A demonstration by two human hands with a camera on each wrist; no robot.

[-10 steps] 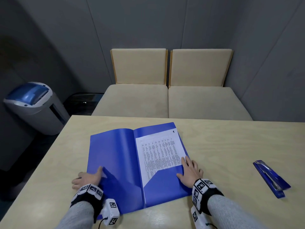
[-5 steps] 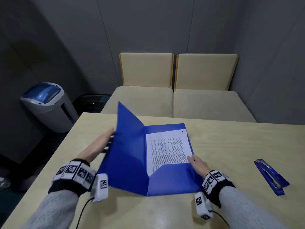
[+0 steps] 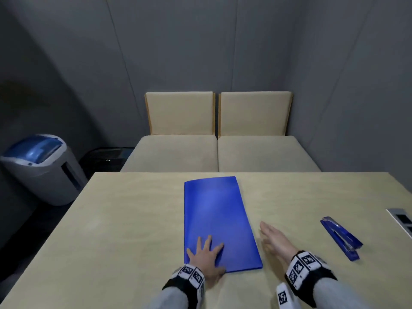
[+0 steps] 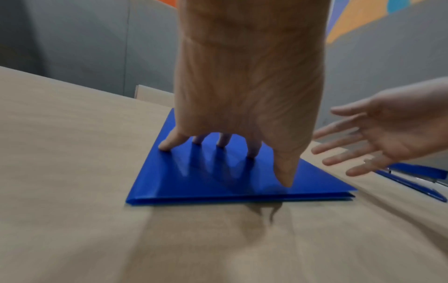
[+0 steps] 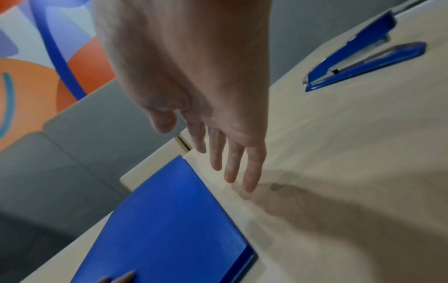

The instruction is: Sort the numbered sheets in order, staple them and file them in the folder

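The blue folder (image 3: 217, 219) (image 4: 218, 178) (image 5: 169, 226) lies closed and flat on the wooden table (image 3: 111, 230), and the sheets inside it are hidden. My left hand (image 3: 206, 256) (image 4: 240, 114) presses spread, straight fingers on the folder's near left corner. My right hand (image 3: 275, 239) (image 5: 206, 114) hovers open just right of the folder, fingers straight, holding nothing and apart from it. It also shows in the left wrist view as an open right hand (image 4: 387, 134). The blue stapler (image 3: 341, 238) (image 5: 363, 55) lies on the table farther right.
Two beige cushioned seats (image 3: 218, 152) stand behind the table's far edge. A grey and blue bin (image 3: 42, 166) sits on the floor at the left. A grey socket panel (image 3: 401, 219) is set into the table at the right edge.
The left hand swung the folder's left cover over onto the printed sheet, closing it, and now presses on top. The right hand came off the folder and moved right.
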